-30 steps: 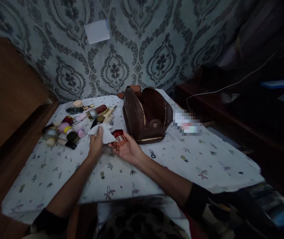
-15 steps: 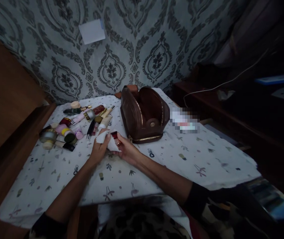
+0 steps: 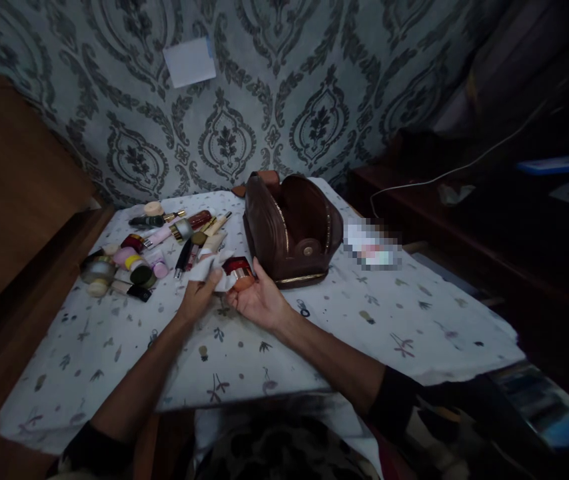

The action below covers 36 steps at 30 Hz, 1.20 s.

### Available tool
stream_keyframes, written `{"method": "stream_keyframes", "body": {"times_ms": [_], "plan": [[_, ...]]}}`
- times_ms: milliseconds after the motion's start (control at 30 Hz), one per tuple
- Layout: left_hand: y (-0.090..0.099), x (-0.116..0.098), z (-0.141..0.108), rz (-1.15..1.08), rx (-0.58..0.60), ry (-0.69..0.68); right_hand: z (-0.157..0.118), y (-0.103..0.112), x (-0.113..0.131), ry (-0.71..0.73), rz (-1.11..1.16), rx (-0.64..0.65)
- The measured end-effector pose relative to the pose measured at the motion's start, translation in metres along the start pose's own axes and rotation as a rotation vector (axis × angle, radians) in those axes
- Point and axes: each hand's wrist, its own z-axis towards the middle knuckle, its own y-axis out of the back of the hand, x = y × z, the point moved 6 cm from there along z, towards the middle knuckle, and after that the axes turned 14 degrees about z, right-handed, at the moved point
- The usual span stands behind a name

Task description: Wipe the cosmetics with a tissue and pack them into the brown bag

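My left hand (image 3: 198,298) pinches a crumpled white wipe (image 3: 203,268), which lies against a red cosmetic jar (image 3: 240,272) with a copper-coloured band. Fingers of my right hand (image 3: 262,299) curl under and around that jar, its thumb pointing up along the right side. Just behind the hands stands a brown toiletry bag (image 3: 267,233) with its zipped top gaping. Left of the hands, a cream-coloured tube (image 3: 213,244) and a dark slim tube (image 3: 183,256) lie close by.
Several jars, tubes and bottles crowd the table's left side, among them a silver-gold jar (image 3: 98,269) and a black-capped tube (image 3: 132,290). A patterned white cloth (image 3: 354,347) covers the table. A blurred-out item (image 3: 372,245) lies right of the bag; a wooden panel (image 3: 14,193) borders the left.
The red jar has turned and now shows more of its side, with my right hand opened further beneath it. The wipe has moved slightly left off it.
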Motion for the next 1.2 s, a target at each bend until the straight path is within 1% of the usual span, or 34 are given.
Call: {"method": "stream_keyframes", "body": {"times_ms": [67,133,267,333,433,533,600,633,767,833,933,1000,1100,1200], "plan": [[-0.006,-0.005,-0.002,0.035,0.096,-0.048,0.000,0.002,-0.002,-0.012,-0.048,0.015],[-0.008,-0.007,-0.004,0.058,0.108,-0.033,0.000,0.005,-0.006,-0.034,-0.119,0.013],[0.000,-0.008,-0.003,0.015,-0.035,0.052,0.001,0.006,-0.009,-0.015,-0.228,0.023],[0.005,-0.004,-0.002,-0.017,-0.111,0.126,0.001,0.005,-0.010,-0.010,-0.244,0.034],[0.011,0.007,-0.001,-0.062,-0.226,0.244,0.000,0.004,-0.012,-0.046,-0.197,0.043],[0.014,0.017,-0.001,-0.112,-0.289,0.289,0.000,0.001,-0.008,-0.034,-0.121,0.042],[0.014,0.018,-0.001,-0.096,-0.261,0.272,-0.001,0.000,-0.005,-0.018,-0.075,0.027],[0.012,0.016,0.000,-0.070,-0.213,0.236,-0.001,0.000,-0.004,-0.017,-0.052,0.018],[-0.004,-0.004,-0.003,0.050,0.089,0.005,-0.003,-0.003,-0.005,-0.021,-0.017,-0.006],[-0.007,-0.009,-0.006,0.082,0.145,-0.046,-0.003,-0.003,-0.006,-0.009,-0.053,-0.020],[-0.007,-0.011,-0.007,0.097,0.136,-0.054,-0.003,0.000,-0.006,0.018,-0.119,-0.063],[-0.005,-0.010,-0.005,0.105,0.082,-0.027,-0.002,0.002,-0.006,0.026,-0.148,-0.086],[0.000,-0.009,-0.002,0.069,-0.038,0.032,0.000,0.003,-0.008,-0.020,-0.174,-0.083],[0.003,-0.008,0.002,0.017,-0.089,0.067,-0.001,0.002,-0.010,-0.052,-0.149,-0.062]]}}
